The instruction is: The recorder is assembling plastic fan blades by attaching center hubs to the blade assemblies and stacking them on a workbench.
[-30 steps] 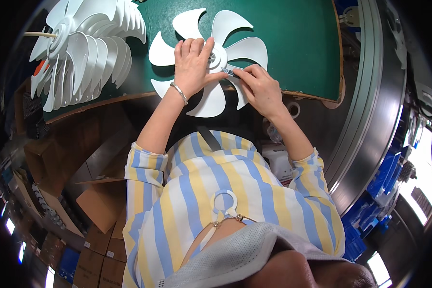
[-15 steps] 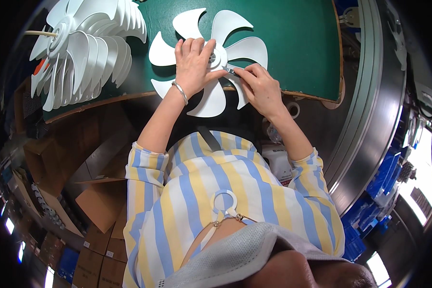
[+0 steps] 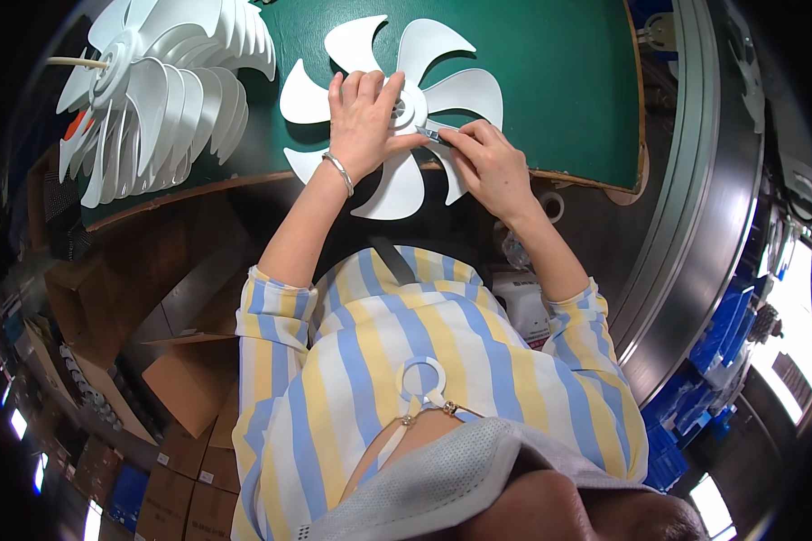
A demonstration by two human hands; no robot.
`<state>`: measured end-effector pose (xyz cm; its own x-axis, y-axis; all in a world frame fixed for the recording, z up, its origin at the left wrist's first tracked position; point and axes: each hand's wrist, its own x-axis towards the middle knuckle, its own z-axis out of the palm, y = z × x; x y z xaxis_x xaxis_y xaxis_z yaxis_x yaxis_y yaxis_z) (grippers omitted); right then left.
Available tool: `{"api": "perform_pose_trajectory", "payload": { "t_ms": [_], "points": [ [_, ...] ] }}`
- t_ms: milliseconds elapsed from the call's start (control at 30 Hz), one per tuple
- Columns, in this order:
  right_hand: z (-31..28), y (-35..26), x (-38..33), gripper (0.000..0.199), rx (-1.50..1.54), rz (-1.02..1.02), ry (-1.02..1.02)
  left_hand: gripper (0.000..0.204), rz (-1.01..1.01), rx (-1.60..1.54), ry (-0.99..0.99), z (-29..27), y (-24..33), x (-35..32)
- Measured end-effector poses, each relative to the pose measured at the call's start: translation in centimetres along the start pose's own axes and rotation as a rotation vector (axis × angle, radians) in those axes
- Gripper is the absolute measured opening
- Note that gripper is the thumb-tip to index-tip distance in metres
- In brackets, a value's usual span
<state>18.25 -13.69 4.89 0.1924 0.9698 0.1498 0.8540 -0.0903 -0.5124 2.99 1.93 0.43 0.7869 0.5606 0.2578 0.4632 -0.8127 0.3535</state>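
Note:
A white fan blade wheel (image 3: 397, 189) with several curved blades lies on the green work surface, its near blades reaching over the front edge. Spread across the wheel, left of its hub (image 3: 406, 110), is my left hand (image 3: 361, 126), fingers apart and thumb stretched to the right. My right hand (image 3: 492, 167) is closed on a small utility knife (image 3: 431, 134), gripped between thumb and fingers. The knife's metal tip points left, against the wheel just below the hub and close to my left thumb. Exactly where the tip touches is too small to tell.
A nested stack of white fan wheels (image 3: 167, 99) sits at the far left, on a pale rod (image 3: 77, 62). The green table (image 3: 568, 90) has a worn wooden front edge. Metal rails (image 3: 695, 180) run along the right. Cardboard boxes (image 3: 189, 379) stand at the lower left.
The knife in my right hand has tilted or shifted slightly, so more of its metal shows beside my left thumb. My left hand and the fan wheel look unmoved.

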Motion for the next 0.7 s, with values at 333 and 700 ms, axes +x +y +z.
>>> {"api": "perform_pose_trajectory", "payload": {
  "t_ms": [333,700],
  "points": [
    [0.0,-0.5,0.1,0.025,-0.035,-0.002,0.009,0.086,0.011,0.018,0.011,0.4,-0.2,-0.1],
    [-0.6,-0.4,-0.2,0.025,-0.051,0.075,0.129,0.084,0.008,-0.041,-0.078,-0.4,0.0,-0.1]
  ]
}}
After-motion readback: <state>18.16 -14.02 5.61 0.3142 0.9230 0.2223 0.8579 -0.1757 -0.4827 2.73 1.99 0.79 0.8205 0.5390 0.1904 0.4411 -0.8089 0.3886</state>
